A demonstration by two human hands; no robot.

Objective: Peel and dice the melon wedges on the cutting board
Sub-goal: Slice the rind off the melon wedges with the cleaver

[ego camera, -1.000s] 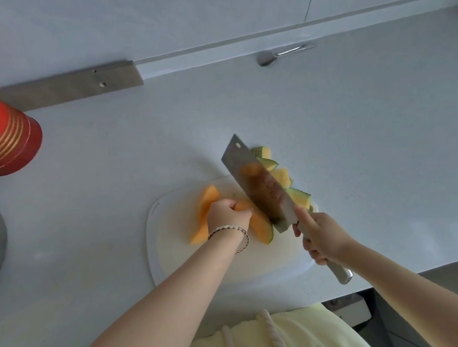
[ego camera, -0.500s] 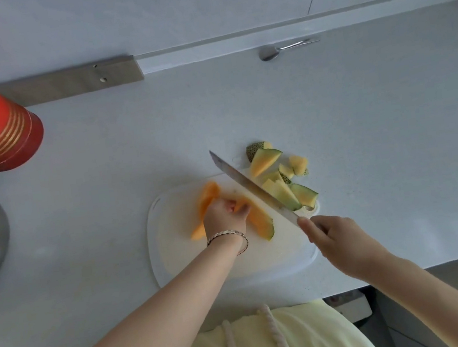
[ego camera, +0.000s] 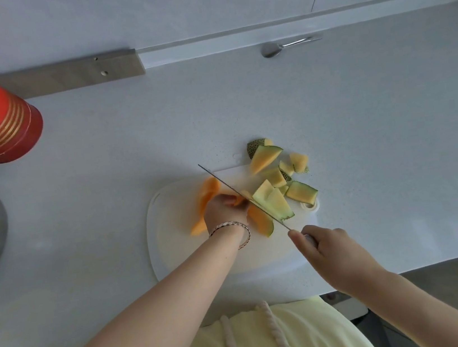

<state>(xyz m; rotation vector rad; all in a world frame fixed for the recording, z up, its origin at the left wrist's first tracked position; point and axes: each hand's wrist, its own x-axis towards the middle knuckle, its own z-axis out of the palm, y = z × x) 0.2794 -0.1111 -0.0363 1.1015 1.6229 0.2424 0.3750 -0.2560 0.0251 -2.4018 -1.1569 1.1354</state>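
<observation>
The melon wedge point(ego camera: 262, 223) being worked on lies in the middle of the cutting board point(ego camera: 180, 253). Its long axis runs on a slant from far-left to near-right. The left hand point(ego camera: 223, 208) sits on top of it with fingers curled down, holding it in place, so only its near end with a strip of green rind shows past the wrist.

The right hand point(ego camera: 331, 247) is wrapped round the handle of the knife point(ego camera: 216, 177), with the forefinger reaching toward the blade. The blade is seen edge-on as a thin line, and it follows almost the same slant as the wedge. It lies right beside the left fingertips, between that hand and the rind pieces point(ego camera: 273, 204) heaped on the right of the board, some of them spilling onto the counter point(ego camera: 362, 125). A peeled orange slice point(ego camera: 210, 193) rests on the far-left side of the left hand.

Blade and wedge are close to parallel, so this looks like a lengthwise cut that takes rind off the wedge's right flank, not a dicing cut across it. The left hand is the one on the fruit and the right hand stands off at the near end. The move turns on keeping the edge along that flank, on the far side from the curled fingers, which look to be touching the blade or nearly so
</observation>
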